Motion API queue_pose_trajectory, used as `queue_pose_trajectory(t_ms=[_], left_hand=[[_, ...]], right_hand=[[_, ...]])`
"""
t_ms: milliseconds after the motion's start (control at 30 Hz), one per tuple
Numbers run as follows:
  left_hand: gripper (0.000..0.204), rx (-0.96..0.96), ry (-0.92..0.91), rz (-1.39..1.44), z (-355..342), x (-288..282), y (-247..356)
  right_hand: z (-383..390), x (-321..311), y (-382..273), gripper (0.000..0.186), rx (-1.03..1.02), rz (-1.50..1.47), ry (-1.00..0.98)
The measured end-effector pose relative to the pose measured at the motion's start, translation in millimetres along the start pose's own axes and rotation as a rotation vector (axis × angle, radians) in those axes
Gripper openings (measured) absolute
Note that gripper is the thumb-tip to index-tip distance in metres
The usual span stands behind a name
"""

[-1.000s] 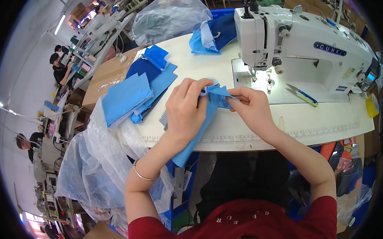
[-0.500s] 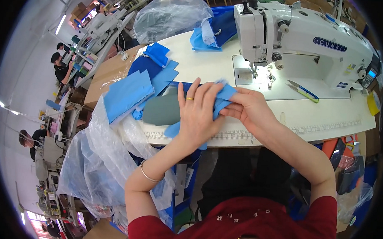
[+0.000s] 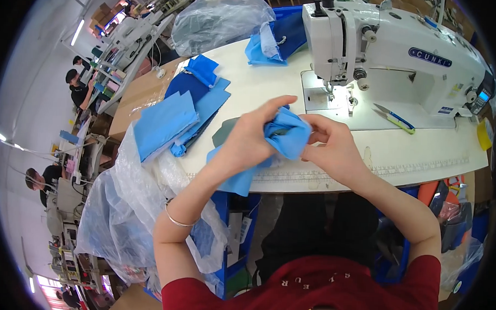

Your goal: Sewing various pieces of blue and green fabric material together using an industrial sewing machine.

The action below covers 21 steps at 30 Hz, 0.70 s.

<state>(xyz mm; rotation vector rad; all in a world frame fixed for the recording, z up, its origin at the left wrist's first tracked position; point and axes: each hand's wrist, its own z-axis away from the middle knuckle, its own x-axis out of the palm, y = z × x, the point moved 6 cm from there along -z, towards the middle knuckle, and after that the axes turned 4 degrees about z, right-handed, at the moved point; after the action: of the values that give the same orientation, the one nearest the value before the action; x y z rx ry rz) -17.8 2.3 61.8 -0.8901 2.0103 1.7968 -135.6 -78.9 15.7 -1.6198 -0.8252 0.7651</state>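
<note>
Over the front of the white sewing table, my two hands hold a light blue fabric piece point(image 3: 288, 133) bunched up between them. My left hand point(image 3: 253, 134) is wrapped round its left side, with the thumb spread along the top. The fingers of my right hand point(image 3: 335, 151) pinch its right edge. A light blue flap point(image 3: 237, 183) hangs below my left hand over the table edge; whether it belongs to the same piece I cannot tell. Beside my left hand, partly behind it, shows a grey-green rounded piece point(image 3: 221, 133).
A white sewing machine point(image 3: 388, 39) stands at the back right, with yellow-handled snips point(image 3: 395, 118) and a yellow tape roll point(image 3: 484, 134) near it. Blue fabric pieces point(image 3: 164, 122) lie at the left. Clear plastic point(image 3: 125, 222) drapes off the left edge. People work far left.
The blue fabric has been turned and bunched up between my hands. My left hand has rotated, its thumb now upward. The grey-green piece shows less, farther right.
</note>
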Motion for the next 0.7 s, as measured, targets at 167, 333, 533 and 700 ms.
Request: queue_pose_trajectory(t_ms=[167,333,533,700], left_hand=[[0.066,-0.054,-0.058,-0.003,-3.9,10.2,0.1],[0.051,-0.083,-0.093,0.151,-11.6,9.6,-11.7],[0.034,-0.157,-0.054,0.201,-14.4,15.8,-18.4],[0.022,-0.221,-0.099,-0.041,-20.6,14.7,-14.5]], right_hand=[[-0.1,-14.2,16.9,0.032,0.136,-0.016,0.066],[2.5,-20.6,27.7,0.028,0.100,-0.154,0.054],[7.5,-16.1,37.8,0.033,0.211,-0.415,0.019],[12.3,-15.8,39.7,0.035,0.259,-0.408,0.021]])
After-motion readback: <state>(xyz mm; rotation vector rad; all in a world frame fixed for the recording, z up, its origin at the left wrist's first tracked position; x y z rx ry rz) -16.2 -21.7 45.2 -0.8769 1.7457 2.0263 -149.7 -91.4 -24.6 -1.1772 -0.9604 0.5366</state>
